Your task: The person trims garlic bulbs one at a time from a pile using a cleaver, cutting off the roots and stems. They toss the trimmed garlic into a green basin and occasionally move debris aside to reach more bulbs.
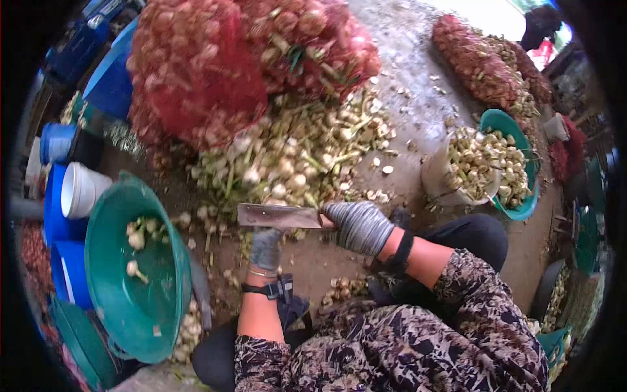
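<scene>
My right hand [361,227], in a grey knit glove, is wrapped round the handle of a cleaver [279,216]. Its broad blade reaches left, across the top of my left hand [266,249], which wears a glove too. The blade hides the left fingers, so what they hold, if anything, does not show. Just beyond the blade lies a heap of garlic bulbs [297,153] with cut stems. A large green tub [137,281] with a few bulbs inside stands to the left of my left hand.
Red mesh sacks of garlic [196,72] rise behind the heap. At right, a white bucket [439,178] full of bulbs stands against a green basin [532,176]. Another filled sack [477,62] lies farther back. Blue containers [70,261] and a white pail [81,189] line the left.
</scene>
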{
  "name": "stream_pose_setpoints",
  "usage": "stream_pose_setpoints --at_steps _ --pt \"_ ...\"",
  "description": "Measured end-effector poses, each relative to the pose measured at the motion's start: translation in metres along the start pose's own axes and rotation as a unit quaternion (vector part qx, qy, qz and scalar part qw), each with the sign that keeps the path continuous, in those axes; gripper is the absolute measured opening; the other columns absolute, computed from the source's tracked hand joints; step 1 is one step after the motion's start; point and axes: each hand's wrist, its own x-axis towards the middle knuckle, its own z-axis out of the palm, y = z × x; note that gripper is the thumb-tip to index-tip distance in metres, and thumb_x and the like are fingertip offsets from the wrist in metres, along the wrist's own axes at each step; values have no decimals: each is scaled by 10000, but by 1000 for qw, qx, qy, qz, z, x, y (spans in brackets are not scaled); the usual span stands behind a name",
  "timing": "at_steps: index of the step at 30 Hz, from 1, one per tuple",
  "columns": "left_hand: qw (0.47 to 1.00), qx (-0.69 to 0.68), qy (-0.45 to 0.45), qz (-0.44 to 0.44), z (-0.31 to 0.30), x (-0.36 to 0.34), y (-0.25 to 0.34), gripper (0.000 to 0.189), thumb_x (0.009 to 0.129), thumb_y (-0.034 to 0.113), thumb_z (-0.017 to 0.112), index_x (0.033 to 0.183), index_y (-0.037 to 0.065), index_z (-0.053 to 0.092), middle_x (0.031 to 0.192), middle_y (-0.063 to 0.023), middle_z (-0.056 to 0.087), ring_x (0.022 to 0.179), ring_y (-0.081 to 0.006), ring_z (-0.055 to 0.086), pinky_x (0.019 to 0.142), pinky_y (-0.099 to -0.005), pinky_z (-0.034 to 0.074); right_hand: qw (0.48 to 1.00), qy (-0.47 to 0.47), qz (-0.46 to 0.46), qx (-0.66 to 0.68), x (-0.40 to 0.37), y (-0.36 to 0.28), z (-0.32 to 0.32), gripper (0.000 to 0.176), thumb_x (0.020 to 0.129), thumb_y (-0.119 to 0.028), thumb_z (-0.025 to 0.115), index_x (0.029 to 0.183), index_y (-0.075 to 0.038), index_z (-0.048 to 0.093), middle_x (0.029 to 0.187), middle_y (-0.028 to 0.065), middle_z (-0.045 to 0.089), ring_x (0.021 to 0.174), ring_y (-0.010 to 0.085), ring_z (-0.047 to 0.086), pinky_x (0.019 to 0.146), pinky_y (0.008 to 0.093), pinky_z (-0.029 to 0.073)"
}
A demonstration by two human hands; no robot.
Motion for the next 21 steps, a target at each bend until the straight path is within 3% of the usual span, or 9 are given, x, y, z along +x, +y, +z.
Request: stream_pose_setpoints --at_steps 1,3,4,5,12,21 --pt "980 -196 26 1 56 0 -22 411 926 177 541 1324 77 520 1311 -89 566 1193 -254 537 1024 -369 419 999 -17 -7 -27 -2 -10 -7 139 825 -228 628 917 -127 605 777 153 643 759 360 651 651 467 504" --pt "803 -590 70 36 162 1 -62 458 907 175 581 1342 62 493 1295 -100 574 1165 -270 556 1025 -380 420 998 -39 -42 -13 -7 -12 -1 153 810 -222 640 929 -130 612 765 144 639 746 357 649 631 457 502" --pt "879 -469 89 -8 106 -22 -51 460 909 186 579 1344 63 491 1302 -100 567 1171 -269 549 1026 -379 420 997 -33 -69 -9 -12 -16 0 159 807 -215 641 940 -132 615 762 141 637 744 358 649 625 451 500" --pt "905 -412 102 -30 74 -37 -36 463 911 196 577 1346 63 489 1309 -101 560 1178 -269 543 1026 -378 419 995 -28 -94 -4 -14 -18 1 166 804 -208 642 951 -134 619 758 138 635 742 359 648 618 446 499" --pt "961 -241 127 -54 44 -84 -3 487 928 272 563 1361 68 473 1358 -105 513 1223 -263 500 1031 -369 414 989 -26 -140 -45 -35 -33 -4 136 799 -200 611 907 -117 605 717 127 606 702 337 642 590 443 494" --pt "997 9 75 -8 29 -73 26 530 950 370 545 1380 75 453 1422 -111 452 1281 -256 444 1037 -358 408 988 -103 -86 -73 -28 -9 17 128 822 -196 580 924 -118 586 716 132 625 697 344 650 585 461 495"
